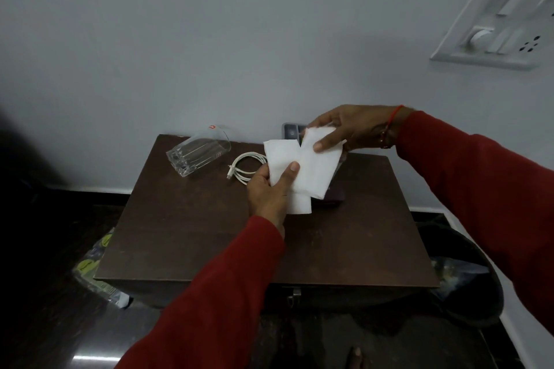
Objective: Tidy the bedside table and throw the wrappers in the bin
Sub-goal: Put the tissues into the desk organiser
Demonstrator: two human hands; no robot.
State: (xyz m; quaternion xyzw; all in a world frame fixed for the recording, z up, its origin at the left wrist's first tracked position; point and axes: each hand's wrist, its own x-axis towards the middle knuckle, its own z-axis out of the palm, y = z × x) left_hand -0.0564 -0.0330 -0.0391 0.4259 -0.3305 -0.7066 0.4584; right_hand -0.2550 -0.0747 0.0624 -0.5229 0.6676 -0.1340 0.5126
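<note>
Both hands hold a white paper tissue above the back of the dark wooden bedside table. My left hand pinches its lower left part with the thumb on top. My right hand grips its upper right part. The tissue is partly folded, with a notch at its top edge. On the table's back left a clear glass lies on its side. A coiled white cable rests beside the tissue. A dark flat item lies under the tissue, mostly hidden.
A grey object leans at the wall behind the table. A black bin with wrappers inside stands on the floor at the right. A yellow-green printed wrapper lies on the floor at the table's left. A switchboard is on the wall.
</note>
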